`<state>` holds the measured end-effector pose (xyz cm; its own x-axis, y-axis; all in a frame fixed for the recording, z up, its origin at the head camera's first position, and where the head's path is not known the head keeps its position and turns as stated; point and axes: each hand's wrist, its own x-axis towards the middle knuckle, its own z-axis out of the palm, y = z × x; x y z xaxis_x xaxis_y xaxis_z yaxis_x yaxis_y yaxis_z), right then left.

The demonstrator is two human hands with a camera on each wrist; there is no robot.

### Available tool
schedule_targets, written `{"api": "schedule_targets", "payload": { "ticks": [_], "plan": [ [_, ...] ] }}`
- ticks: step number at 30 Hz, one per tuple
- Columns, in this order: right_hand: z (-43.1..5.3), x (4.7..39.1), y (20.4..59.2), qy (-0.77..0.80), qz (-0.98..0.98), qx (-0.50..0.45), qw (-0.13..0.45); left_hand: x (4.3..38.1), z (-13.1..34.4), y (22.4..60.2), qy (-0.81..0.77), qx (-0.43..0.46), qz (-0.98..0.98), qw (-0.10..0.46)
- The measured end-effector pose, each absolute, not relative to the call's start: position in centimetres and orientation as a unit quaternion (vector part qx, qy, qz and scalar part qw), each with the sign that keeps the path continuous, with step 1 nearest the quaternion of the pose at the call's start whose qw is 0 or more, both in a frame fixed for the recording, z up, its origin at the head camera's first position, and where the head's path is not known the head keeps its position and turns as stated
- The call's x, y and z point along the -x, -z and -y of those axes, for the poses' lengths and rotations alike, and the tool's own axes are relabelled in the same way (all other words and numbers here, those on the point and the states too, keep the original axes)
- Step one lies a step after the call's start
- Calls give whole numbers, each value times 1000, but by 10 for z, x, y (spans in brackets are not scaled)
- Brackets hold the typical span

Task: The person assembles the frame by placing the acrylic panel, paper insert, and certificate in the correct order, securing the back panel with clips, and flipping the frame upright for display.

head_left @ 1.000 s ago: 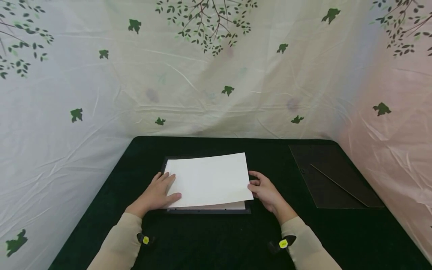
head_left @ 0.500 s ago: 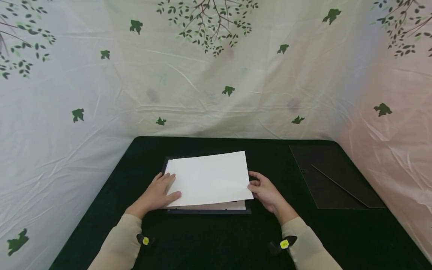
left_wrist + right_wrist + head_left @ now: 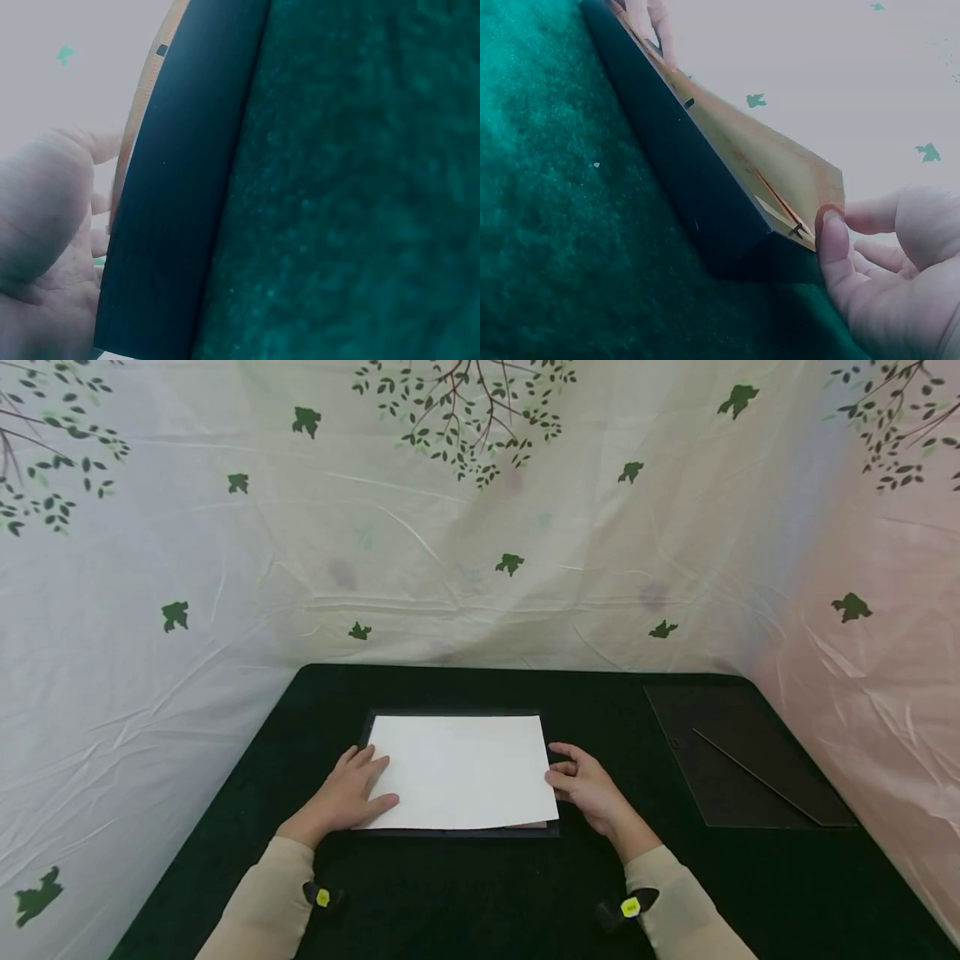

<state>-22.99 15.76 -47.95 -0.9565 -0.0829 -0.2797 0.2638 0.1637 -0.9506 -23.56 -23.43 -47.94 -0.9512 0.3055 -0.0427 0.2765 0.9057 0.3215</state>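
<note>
A stiff white sheet (image 3: 461,772) lies over a dark, shallow picture frame (image 3: 487,833) on the table. My left hand (image 3: 348,793) rests along the sheet's left edge, fingers spread and thumb on its face. My right hand (image 3: 588,789) pinches the sheet's right edge. In the right wrist view, the sheet's underside (image 3: 806,176) looks yellowish and its near right corner is raised from the frame's rim (image 3: 675,157). Small dark tabs (image 3: 796,229) stick out along that rim. The left wrist view shows the frame's side (image 3: 180,165) beside my left palm.
A dark flat panel (image 3: 750,777) lies at the right of the dark green tabletop (image 3: 450,902), with a thin diagonal line or strip across it. Behind the table hangs a pale curtain (image 3: 450,585) printed with branches and birds.
The sheet's right side has come down and squared up with the frame, covering more of its front edge. My right hand moved slightly left with it; my left hand barely moved.
</note>
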Motion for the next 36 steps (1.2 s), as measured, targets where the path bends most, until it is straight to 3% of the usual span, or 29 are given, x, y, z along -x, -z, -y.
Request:
{"api": "schedule_targets", "payload": {
  "ticks": [30, 36],
  "plan": [
    [-150, 226, 485, 444, -893, -9, 72, 235, 242, 480, -173, -96, -978, 69],
    [-150, 225, 486, 428, -898, 5, 99, 234, 244, 478, -186, -81, -975, 87]
  ]
}}
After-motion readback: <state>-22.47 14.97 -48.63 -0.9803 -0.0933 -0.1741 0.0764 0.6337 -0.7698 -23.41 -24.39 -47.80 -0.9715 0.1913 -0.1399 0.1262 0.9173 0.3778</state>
